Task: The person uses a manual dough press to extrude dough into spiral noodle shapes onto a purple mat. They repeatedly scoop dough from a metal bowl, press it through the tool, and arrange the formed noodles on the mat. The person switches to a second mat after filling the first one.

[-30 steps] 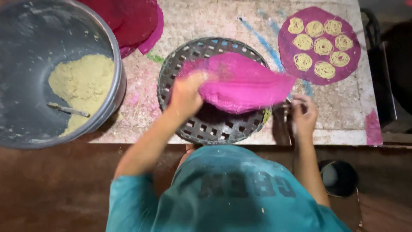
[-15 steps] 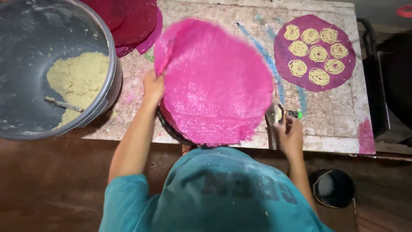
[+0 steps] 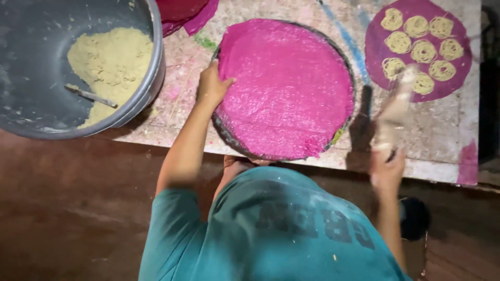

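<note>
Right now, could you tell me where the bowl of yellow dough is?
In the head view, the grey bowl of yellow dough sits at the table's far left, beside the pink-covered round tray that the left hand touches.

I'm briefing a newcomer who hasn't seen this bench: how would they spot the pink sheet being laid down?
Start at the speckled worktop. At its middle sits a round tray, right of the grey dough tub. The pink sheet covers that tray under the left hand; unlike the purple sheet to its right, it carries no noodle coils.

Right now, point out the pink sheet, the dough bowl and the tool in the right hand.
pink sheet (image 3: 289, 88), head view, middle of its surface.
dough bowl (image 3: 31, 112), head view, bare inner wall.
tool (image 3: 393, 112), head view, blurred middle of its body, above the right hand (image 3: 386, 167).
</note>
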